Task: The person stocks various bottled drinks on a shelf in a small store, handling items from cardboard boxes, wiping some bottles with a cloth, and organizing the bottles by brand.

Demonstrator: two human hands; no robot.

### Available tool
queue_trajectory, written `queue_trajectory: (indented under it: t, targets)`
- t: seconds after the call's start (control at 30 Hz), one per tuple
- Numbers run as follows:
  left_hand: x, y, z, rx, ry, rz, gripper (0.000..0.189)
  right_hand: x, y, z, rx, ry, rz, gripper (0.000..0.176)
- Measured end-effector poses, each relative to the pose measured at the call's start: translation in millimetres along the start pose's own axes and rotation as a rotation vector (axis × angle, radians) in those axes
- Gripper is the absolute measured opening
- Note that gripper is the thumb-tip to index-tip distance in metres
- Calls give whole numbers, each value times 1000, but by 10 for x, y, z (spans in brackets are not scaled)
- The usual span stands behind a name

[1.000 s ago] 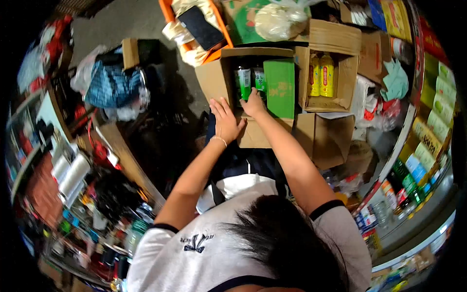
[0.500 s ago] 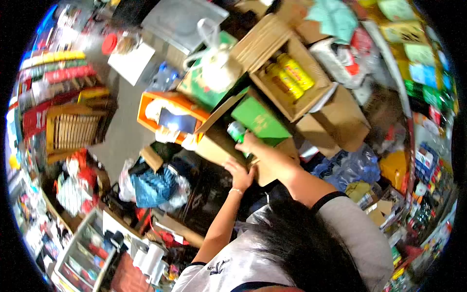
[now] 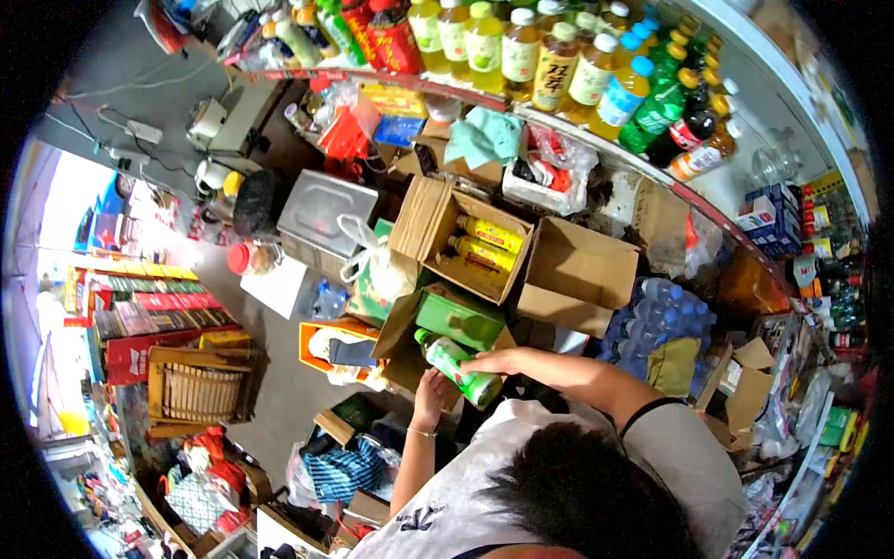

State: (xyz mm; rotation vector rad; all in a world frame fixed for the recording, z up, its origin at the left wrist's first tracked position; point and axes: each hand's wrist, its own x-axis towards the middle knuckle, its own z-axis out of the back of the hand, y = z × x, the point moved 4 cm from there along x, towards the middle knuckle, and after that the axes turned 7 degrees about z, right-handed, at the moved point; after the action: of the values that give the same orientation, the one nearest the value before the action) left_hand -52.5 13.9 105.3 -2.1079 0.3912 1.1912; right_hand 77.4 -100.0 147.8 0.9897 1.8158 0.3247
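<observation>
Right hand has its fingers bent over the lower part of a green-capped bottle, partly closed, with the palm turned down onto it. The bottle lies aslant above the open carton, its cap toward the carton's far side and its base toward the person's shirt. The left hand is just beside the bottle, fingers loosely bent; whether they touch it or the cardboard, I cannot tell, and nothing is clearly held in them.

The likeliest trouble is a slip. The hold sits near the base, so the capped end could swing down if the grip loosens, more so if the plastic is smooth or damp. The cap is also close to the green flap; catching there could twist the bottle in the fingers. If it dropped, it might strike whatever is in the carton or trap the left fingertips against the cardboard.

Things stand close on both sides. A wide sweep to the left could knock the orange basket, where a dark phone lies on top and might slide. Beyond the flap, the box with yellow bottles could be jogged if the carton were shoved against it.
</observation>
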Motion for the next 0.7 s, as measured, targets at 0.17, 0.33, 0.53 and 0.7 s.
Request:
queue_trajectory:
  t: [0.17, 0.33, 0.53, 0.7]
  targets:
    - [-298, -431, -1002, -18, 434, -215, 43, -571, 67, 48, 108, 9, 440, 38]
    - [-436, -507, -1878, 418, 296, -461, 40, -1055, -87, 283, -169, -279, 612, 47]
    - [-564, -226, -2464, 824, 235, -857, 57, -1675, -422, 416, -431, -611, 915, 71]
    - [-594, -136, -2676, 1019, 183, -839, 60, -2217, -518, 450, -377, -762, 842, 70]
